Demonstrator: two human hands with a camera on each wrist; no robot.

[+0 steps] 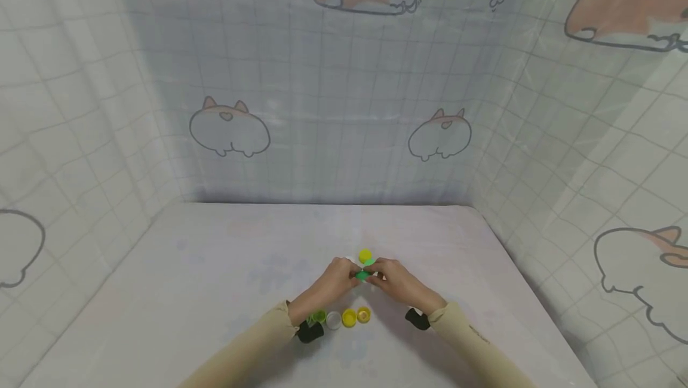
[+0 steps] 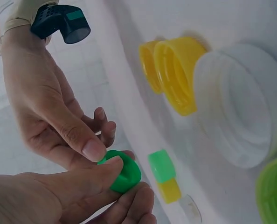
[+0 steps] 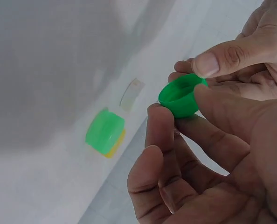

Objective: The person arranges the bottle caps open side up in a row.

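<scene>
A bright green bottle cap (image 1: pixel 362 276) is held up between both hands, above the table. My left hand (image 1: pixel 338 271) pinches one side with thumb and fingers. From the other side my right hand (image 1: pixel 395 277) pinches the same cap, its thumb at the rim and fingers beneath. The hollow of the held cap (image 3: pixel 185 100) shows in the right wrist view. Beyond the hands a lighter green cap (image 3: pixel 105 133) stands on the table, with a yellow cap (image 2: pixel 169 190) right by it and a clear cap (image 3: pixel 131 94) alongside.
Nearer the body, a row of caps lies hollow side up: light green ones (image 1: pixel 319 316) partly behind the left wrist, a whitish clear one (image 1: pixel 334 320), and two yellow ones, one larger (image 1: pixel 349 318) and one smaller (image 1: pixel 364 314). Patterned cloth walls (image 1: pixel 344 107) enclose the table (image 1: pixel 215 245).
</scene>
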